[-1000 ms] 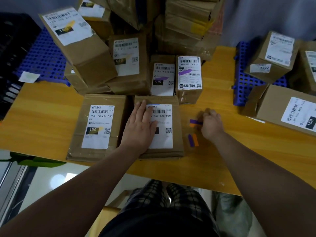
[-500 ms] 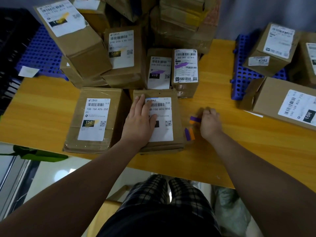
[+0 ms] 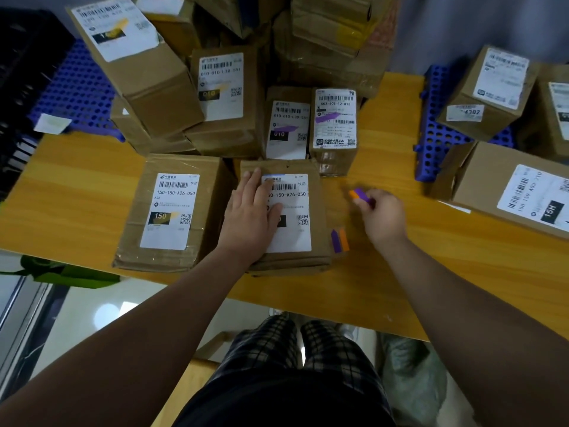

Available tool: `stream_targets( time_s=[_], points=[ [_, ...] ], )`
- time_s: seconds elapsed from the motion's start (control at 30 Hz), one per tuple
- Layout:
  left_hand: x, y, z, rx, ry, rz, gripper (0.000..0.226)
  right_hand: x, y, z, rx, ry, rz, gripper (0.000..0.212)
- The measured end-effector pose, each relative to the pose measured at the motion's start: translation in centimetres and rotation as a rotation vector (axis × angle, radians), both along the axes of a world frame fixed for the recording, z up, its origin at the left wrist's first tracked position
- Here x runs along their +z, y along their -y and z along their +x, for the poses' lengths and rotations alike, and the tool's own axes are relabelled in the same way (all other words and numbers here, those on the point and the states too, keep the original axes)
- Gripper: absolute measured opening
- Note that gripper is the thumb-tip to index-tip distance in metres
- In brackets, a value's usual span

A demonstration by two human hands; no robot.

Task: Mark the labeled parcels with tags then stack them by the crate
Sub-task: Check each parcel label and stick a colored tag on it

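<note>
My left hand (image 3: 251, 217) lies flat, fingers straight, on the white label of a brown parcel (image 3: 317, 238) near the table's front edge. My right hand (image 3: 383, 218) pinches a purple and orange tag (image 3: 358, 194) just right of that parcel, lifted off the table. A second purple and orange tag pair (image 3: 339, 240) lies at the parcel's right edge. Left of it sits a parcel (image 3: 172, 211) whose label carries a yellow tag. Behind them stand tagged parcels (image 3: 288, 129), several with purple or yellow strips.
The wooden table (image 3: 415, 266) holds a tall heap of boxes (image 3: 326, 41) at the back. Blue perforated crates sit at the back left (image 3: 77, 90) and right (image 3: 437, 140). More labelled boxes (image 3: 511, 192) lie at the right. My legs are below the table edge.
My right hand has lifted a purple and orange tag off the table and raised it slightly. My left hand stays pressed on the parcel's label.
</note>
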State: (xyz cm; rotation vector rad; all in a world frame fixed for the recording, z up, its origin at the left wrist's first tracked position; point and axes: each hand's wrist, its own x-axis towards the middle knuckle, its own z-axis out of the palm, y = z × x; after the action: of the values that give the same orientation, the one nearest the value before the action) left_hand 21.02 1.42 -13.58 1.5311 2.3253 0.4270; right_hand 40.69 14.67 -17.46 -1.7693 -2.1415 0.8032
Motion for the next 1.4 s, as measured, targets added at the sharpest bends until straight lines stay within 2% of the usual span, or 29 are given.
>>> stream_targets(
  time_s=[0.07, 0.13, 0.23, 0.27, 0.37, 0.4, 0.47, 0.57, 0.63, 0.7, 0.8, 0.9, 1.0, 1.13, 1.27, 1.3, 1.4],
  points=[
    [0.4, -0.1, -0.2, 0.007, 0.031, -0.005, 0.053, 1.6, 0.8, -0.7, -0.022, -0.215, 0.051, 0.018],
    [1.0, -0.5, -0.3, 0.027, 0.055, -0.029, 0.053, 3.8, 1.8, -2.1, 0.055, -0.344, 0.019, 0.010],
    [2.0, -1.1, -0.8, 0.037, 0.082, -0.051, 0.050, 6.1, 2.7, -4.5, 0.281, -0.261, -0.018, 0.014],
    [2.6, -1.1, -0.9, 0.042, 0.171, -0.007, 0.051, 6.7, 2.9, -5.2, 0.347, -0.215, -0.044, 0.017],
    [5.0, -0.7, -0.5, 0.122, 0.624, 0.151, 0.042, 8.5, 3.4, -6.7, 0.457, -0.177, -0.131, 0.023],
    [5.7, -0.6, -0.5, 0.153, 0.679, 0.179, 0.035, 9.0, 3.5, -7.0, 0.482, -0.176, -0.135, 0.023],
    [6.8, -0.4, -0.8, 0.212, 0.664, 0.212, 0.026, 9.8, 3.8, -7.7, 0.513, -0.204, -0.115, 0.022],
    [7.8, -0.2, -2.0, 0.294, 0.670, 0.218, 0.013, 10.9, 3.8, -8.5, 0.398, -0.402, -0.109, 0.019],
    [8.4, -0.2, -2.5, 0.271, 0.726, 0.194, 0.008, 11.9, 3.6, -9.0, 0.294, -0.574, -0.104, 0.021],
    [9.0, -0.4, -2.7, 0.246, 0.835, 0.186, 0.003, 12.6, 3.5, -9.5, 0.251, -0.644, -0.084, 0.020],
    [9.5, -0.7, -3.1, 0.238, 1.101, 0.192, 0.006, 13.1, 3.8, -10.2, 0.233, -0.687, -0.024, 0.013],
    [9.8, -0.8, -3.4, 0.186, 1.238, 0.173, 0.010, 13.6, 3.8, -10.5, 0.252, -0.643, 0.163, 0.008],
    [10.2, -1.2, -3.5, 0.230, 1.353, 0.219, 0.014, 14.1, 3.4, -10.5, 0.350, -0.544, 0.326, 0.021],
    [10.6, -1.8, -3.4, 0.270, 1.453, 0.275, 0.018, 13.9, 3.2, -10.6, 0.495, -0.245, 0.390, 0.042],
    [11.1, -2.1, -2.9, 0.280, 1.489, 0.283, 0.020, 13.7, 3.0, -10.8, 0.475, -0.113, 0.755, 0.031],
    [11.2, -2.2, -2.9, 0.285, 1.489, 0.283, 0.020, 13.5, 3.0, -10.8, 0.474, -0.107, 0.779, 0.031],
    [11.3, -2.3, -2.9, 0.296, 1.424, 0.283, 0.020, 13.2, 3.0, -11.0, 0.446, -0.197, 0.561, 0.030]
  ],
)
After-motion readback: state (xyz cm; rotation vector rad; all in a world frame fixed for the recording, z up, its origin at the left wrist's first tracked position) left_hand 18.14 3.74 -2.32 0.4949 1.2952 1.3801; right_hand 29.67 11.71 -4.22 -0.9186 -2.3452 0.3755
